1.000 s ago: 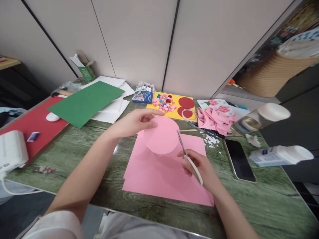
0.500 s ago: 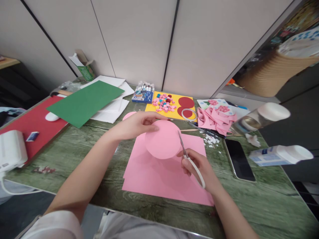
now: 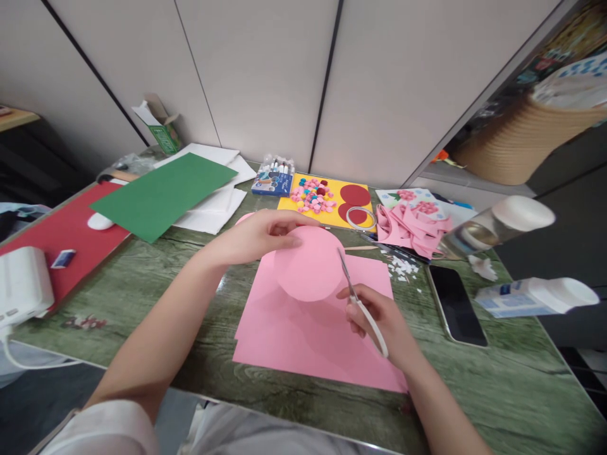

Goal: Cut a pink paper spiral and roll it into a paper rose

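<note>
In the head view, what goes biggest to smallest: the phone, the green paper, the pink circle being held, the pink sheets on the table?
1. Pink sheets
2. Green paper
3. Pink circle, in the left hand
4. Phone

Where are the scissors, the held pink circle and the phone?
Scissors (image 3: 368,314): head view, on the white handle.
Held pink circle (image 3: 310,265): head view, middle of its face.
Phone (image 3: 456,304): head view, middle of its dark screen.

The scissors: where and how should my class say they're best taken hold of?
Likely by the white handle, coming from the near right. This long, curved part slants back that way, while the narrow metal blades point away, toward the pink circle. The right grip holds the handle.
</note>
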Demonstrator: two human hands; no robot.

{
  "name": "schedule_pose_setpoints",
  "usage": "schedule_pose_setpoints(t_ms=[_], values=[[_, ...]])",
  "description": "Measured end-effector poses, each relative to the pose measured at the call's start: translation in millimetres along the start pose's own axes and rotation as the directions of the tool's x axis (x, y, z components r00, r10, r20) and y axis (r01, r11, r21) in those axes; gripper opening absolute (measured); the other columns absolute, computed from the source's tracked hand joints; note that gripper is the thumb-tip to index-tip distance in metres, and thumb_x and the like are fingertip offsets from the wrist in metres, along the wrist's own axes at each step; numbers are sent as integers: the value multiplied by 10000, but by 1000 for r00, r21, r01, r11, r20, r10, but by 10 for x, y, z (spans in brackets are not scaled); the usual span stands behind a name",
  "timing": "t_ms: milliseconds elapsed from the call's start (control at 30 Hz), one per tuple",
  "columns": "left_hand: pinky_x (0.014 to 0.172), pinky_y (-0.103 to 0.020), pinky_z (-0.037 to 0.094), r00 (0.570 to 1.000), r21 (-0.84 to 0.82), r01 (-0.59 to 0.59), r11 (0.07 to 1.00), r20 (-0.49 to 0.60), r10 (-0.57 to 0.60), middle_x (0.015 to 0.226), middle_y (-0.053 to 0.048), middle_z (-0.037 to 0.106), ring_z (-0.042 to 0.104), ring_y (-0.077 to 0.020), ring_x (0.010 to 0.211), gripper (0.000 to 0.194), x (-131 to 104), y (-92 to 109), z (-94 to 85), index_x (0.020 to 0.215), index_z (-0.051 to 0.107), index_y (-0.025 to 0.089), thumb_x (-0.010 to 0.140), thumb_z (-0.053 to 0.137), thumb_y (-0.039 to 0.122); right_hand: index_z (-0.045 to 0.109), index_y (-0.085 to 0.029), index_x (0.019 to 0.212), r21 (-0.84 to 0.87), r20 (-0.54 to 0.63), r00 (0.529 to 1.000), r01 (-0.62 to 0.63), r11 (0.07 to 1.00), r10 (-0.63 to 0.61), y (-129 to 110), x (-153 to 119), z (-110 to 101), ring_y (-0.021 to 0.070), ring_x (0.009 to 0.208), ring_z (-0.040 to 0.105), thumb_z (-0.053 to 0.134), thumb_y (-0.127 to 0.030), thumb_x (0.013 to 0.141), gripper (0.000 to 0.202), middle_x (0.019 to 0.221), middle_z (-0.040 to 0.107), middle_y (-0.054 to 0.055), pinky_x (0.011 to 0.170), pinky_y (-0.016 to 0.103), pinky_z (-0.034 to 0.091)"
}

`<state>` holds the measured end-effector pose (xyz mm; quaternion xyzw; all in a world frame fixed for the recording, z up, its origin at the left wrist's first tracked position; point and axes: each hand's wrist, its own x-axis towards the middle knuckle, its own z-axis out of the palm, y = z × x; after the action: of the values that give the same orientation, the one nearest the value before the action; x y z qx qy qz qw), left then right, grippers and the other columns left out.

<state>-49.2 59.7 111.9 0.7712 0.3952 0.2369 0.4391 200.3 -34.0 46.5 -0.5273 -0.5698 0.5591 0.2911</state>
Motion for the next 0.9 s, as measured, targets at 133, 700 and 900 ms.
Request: schedule_pose_setpoints(t_ms=[133,700,900], values=[[554,-209,304,999,18,28,999,-30,-28,794,-10,540,423,-100,665,395,-7,-5,-4,1217,530,263,827,509,324,568,-186,939,-3,2,1000,-4,1000,4,5,-7,4,90,494,451,558,-376,810,230,575,465,-44,452,206,361],[640,-244,405,999,23,-2,1000,-51,3,936,-53,641,532,-146,793,354,20,-1,15,1142,596,222,804,531,303,549,-181,943,-2,45,999,29,1000,-29,2,5,13,96,506,425,536,-422,821,271,577,443,-45,470,216,364],[642,-253,412,999,37,-11,999,-30,12,891,-55,644,539,-159,798,336,30,-10,41,1109,621,221,795,540,309,543,-183,948,3,40,998,45,999,-45,27,9,13,93,502,421,530,-434,825,279,599,448,-41,480,221,380]])
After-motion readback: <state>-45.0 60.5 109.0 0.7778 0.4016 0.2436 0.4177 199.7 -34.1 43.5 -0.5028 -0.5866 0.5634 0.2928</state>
